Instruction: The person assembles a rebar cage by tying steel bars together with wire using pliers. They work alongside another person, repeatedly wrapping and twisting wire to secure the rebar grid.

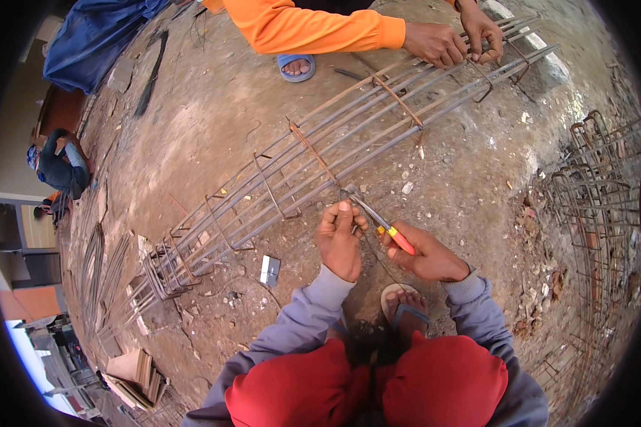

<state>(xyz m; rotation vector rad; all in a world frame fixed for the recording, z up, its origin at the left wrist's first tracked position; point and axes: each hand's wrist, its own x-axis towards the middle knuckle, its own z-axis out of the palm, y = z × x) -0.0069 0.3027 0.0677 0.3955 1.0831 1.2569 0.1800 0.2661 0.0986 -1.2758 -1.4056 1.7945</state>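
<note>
A: Hands?
B: Right hand [426, 255] clenched on orange-and-yellow-handled steel pliers [379, 222], jaws at long rusty rebar cage [313, 167] mid-frame on dirt ground. Left hand [340, 238] pinches thin tie wire at same joint.
A: Tip?
B: I'd hold wire taut, twist snug against stirrup, avoid snapping.

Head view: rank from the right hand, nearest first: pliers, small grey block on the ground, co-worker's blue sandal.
1. Pliers, held in the right hand.
2. Small grey block, on the ground, left.
3. Blue sandal, far, top.
</note>
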